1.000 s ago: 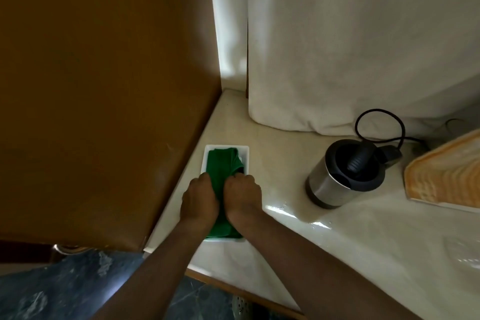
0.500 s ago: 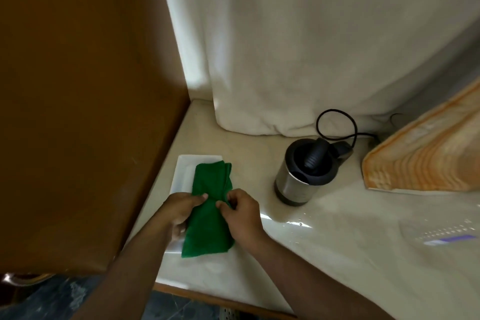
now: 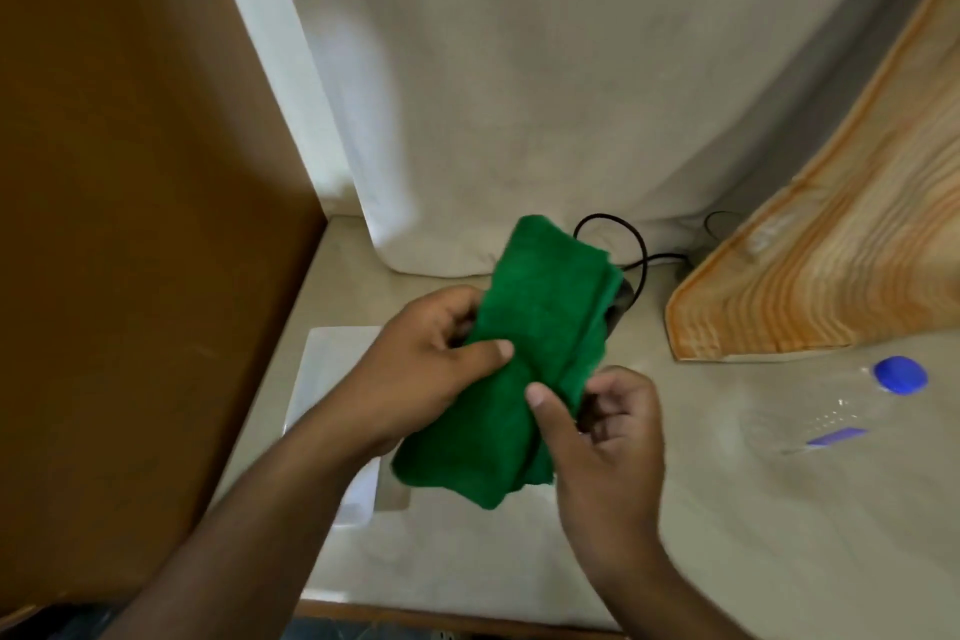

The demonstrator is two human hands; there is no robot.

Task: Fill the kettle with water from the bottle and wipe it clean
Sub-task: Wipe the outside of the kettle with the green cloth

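A folded green cloth (image 3: 524,343) is held up in the air above the counter by both hands. My left hand (image 3: 426,369) pinches its left side with thumb on top. My right hand (image 3: 608,437) grips its lower right edge. The cloth hides almost all of the kettle; only a dark sliver of the kettle (image 3: 621,304) and its black cord (image 3: 631,244) show behind it. A clear plastic bottle (image 3: 831,421) with a blue cap (image 3: 900,374) lies on its side on the counter at the right.
A white rectangular tray (image 3: 332,369) sits on the beige counter (image 3: 519,561) below my left forearm. A brown cabinet wall (image 3: 130,224) closes the left side. A white curtain (image 3: 519,94) hangs behind. A wood-grain board (image 3: 841,276) leans at the right.
Both hands lifted the green cloth off the white tray and raised it up and to the right, in front of the kettle. The view shifted, showing the bottle.
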